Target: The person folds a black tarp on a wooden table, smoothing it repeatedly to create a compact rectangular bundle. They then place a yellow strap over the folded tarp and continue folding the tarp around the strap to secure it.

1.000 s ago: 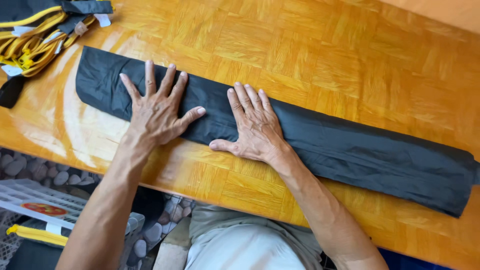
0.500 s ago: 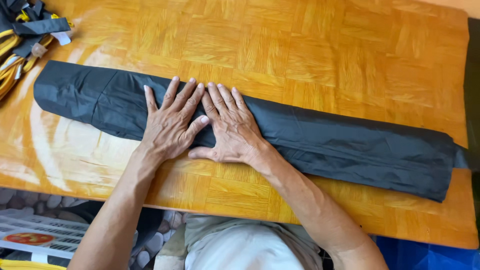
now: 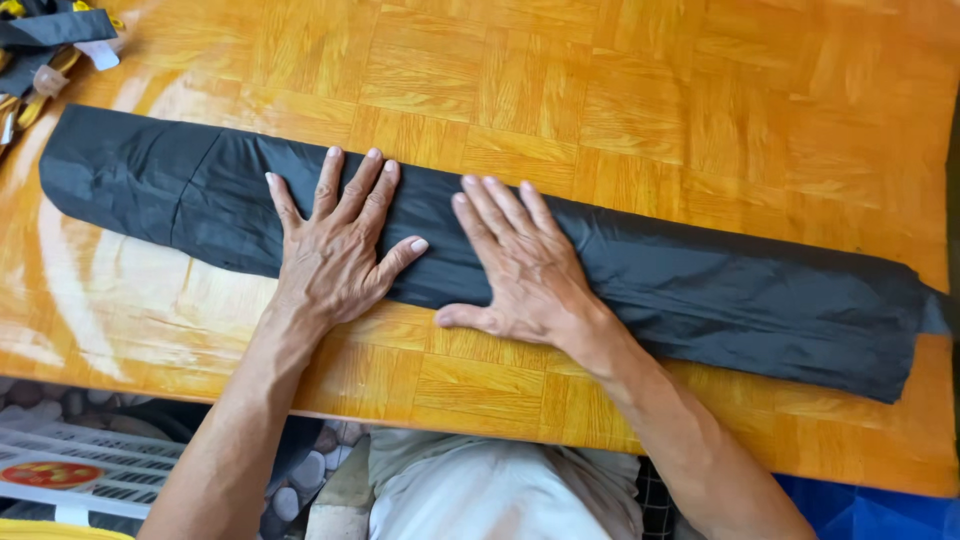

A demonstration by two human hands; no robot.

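Left hand point(image 3: 335, 250) and right hand point(image 3: 515, 265) lie palm-down, side by side, on the middle of a long folded black fabric strip point(image 3: 700, 290); all fingers are spread flat and grip nothing. The left thumb points toward the right hand, the two hands close but not touching. The strip runs diagonally across the orange parquet-patterned wooden surface point(image 3: 620, 90), from upper left to lower right, its near edge close to the surface's front rim. At the far left corner lies a bundle of black and yellow straps point(image 3: 45, 45), apart from the strip
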